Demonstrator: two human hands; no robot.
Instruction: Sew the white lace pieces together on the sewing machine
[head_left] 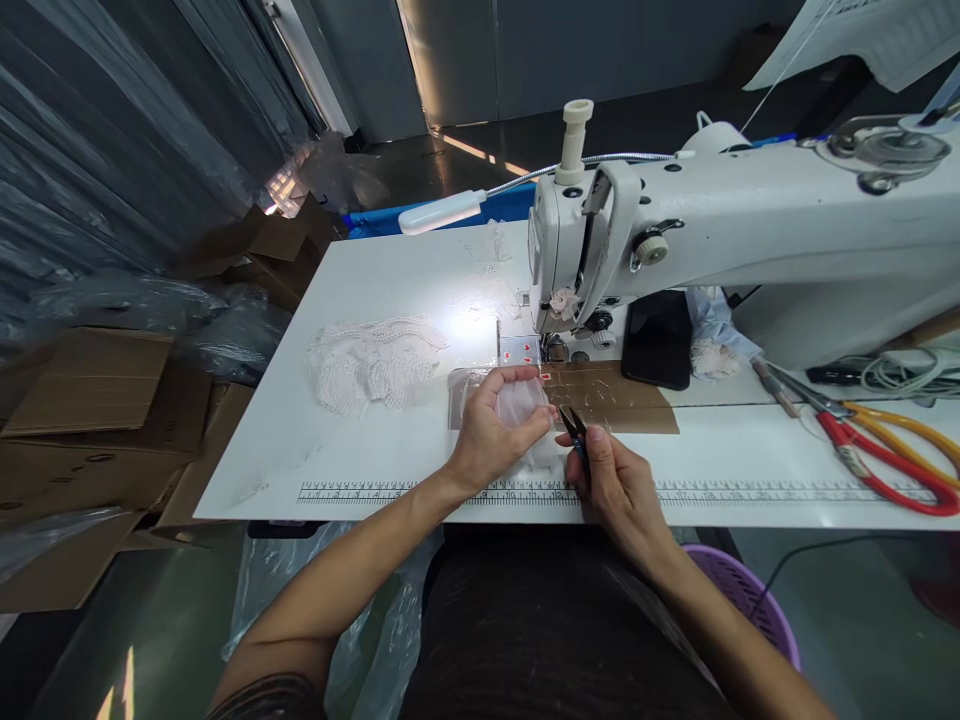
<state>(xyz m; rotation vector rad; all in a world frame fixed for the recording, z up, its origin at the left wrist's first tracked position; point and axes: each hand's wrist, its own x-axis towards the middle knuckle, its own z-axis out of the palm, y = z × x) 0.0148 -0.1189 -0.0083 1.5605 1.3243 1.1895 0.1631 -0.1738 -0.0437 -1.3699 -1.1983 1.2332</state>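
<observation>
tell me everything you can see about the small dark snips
The snips are small and dark, with two narrow, pointed blades that look like metal and stand parted in a slim V. The right hand grips them, its thumb and fingers hiding most of the handle. They are tilted, tips pointing up and slightly left in the picture, above the white table. The tips are close to the left hand and the sheer white fabric it holds; whether they touch either is unclear.
</observation>
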